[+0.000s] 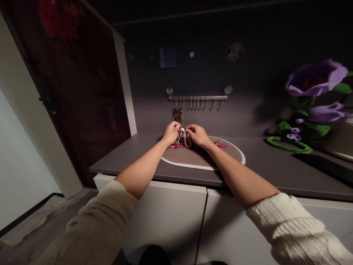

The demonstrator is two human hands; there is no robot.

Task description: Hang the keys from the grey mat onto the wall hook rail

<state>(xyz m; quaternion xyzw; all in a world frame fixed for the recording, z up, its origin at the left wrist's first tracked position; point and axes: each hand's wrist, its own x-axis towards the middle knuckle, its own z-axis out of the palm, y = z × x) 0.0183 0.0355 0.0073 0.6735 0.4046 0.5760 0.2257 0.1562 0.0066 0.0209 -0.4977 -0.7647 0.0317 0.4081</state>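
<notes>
Wearing pushed-up cream sleeves (289,221), the person holds a keychain (187,141) between the left hand (171,133) and right hand (198,135), above the oval mat (198,159); fingers narrowed on it from both sides, exact grips too small to resolve. Progress, judged: mid-handling; keychain up, release remaining. Red pieces (176,146) lie below; attachment to keychain unclear. A dark-red item (221,145) rests farther right on the mat. Mat lies on a grey counter (116,158) over white cabinets (171,209). Beyond: purple flowers (317,80) at right, keys (178,114) already hanging on the hook rail (204,98), dark door (93,103) at left.
</notes>
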